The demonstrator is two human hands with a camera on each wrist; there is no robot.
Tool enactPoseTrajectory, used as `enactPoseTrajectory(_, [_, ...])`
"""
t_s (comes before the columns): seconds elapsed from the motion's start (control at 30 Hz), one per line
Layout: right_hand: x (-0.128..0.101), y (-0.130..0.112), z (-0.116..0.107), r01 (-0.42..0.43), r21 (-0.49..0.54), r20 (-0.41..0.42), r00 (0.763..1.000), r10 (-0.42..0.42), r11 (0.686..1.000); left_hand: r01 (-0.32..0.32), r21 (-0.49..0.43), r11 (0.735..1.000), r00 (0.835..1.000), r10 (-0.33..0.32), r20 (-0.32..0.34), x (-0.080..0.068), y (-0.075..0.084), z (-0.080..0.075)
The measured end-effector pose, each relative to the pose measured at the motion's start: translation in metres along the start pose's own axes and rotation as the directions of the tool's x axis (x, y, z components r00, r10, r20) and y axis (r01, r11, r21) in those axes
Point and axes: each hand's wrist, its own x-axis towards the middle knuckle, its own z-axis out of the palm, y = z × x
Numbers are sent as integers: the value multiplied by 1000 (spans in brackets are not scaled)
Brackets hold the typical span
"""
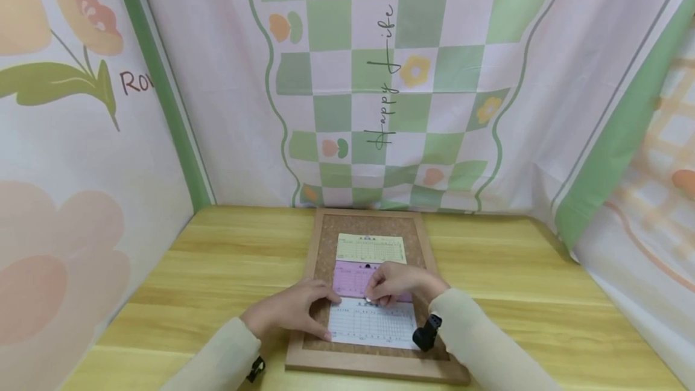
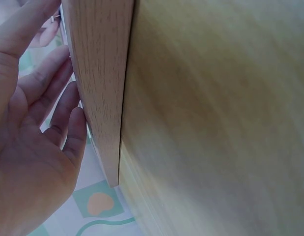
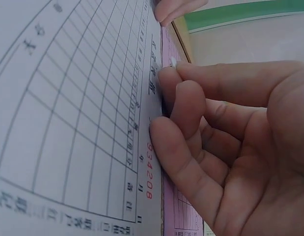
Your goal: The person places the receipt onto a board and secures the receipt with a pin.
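A white printed form (image 1: 374, 327) lies on the lower part of a cork board (image 1: 329, 240). My right hand (image 1: 399, 283) pinches a small white pin (image 3: 173, 62) between thumb and forefinger at the form's top edge; the pin's tip is hidden. Spread at the form's left side, my left hand (image 1: 295, 311) touches its upper corner with the fingers and its lower left edge with the thumb. Just above, a pink form (image 1: 347, 280) carries a black pin (image 1: 367, 266) near its top. Higher still is a yellow form (image 1: 369, 250); what fastens it is too small to tell.
The board's wooden frame (image 1: 374, 367) borders the cork and lies flat on a wood-grain table (image 1: 228, 258). Patterned curtains (image 1: 380, 107) hang behind the table and at both sides. A black wrist camera (image 1: 427, 333) sits at the right cuff.
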Motion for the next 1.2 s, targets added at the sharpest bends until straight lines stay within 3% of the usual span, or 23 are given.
enactPoseTrajectory(1.2, [1,-7,8,-53,-97,-25,998,51,994,6,-11,1000,1000,-6,5,0,-1,0])
